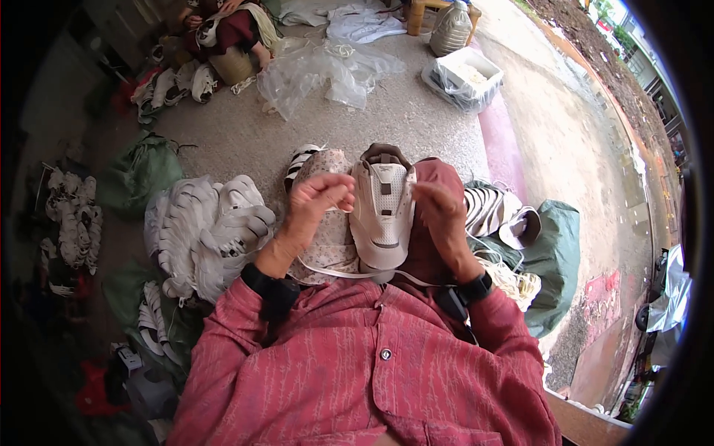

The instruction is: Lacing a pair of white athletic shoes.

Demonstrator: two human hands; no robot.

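A white sneaker upper (382, 204) with a brown-lined collar rests between my knees, its toe toward me and its opening away. My left hand (318, 207) is beside its left edge, thumb and fingers pressed together. On the other side, my right hand (442, 212) is closed with its fingertips by the shoe's right edge. What either hand pinches, if anything, is too small to make out. A white shoelace (338, 273) runs across my lap below the toe. Floral cloth (325, 230) covers my left knee.
A pile of white shoes (212, 230) lies left. Striped shoes (487, 212), cream laces (513, 282) and a green sack (556, 260) are right. Farther off are plastic sheeting (323, 78), a lined tub (462, 78) and a seated person (227, 33) with shoes nearby.
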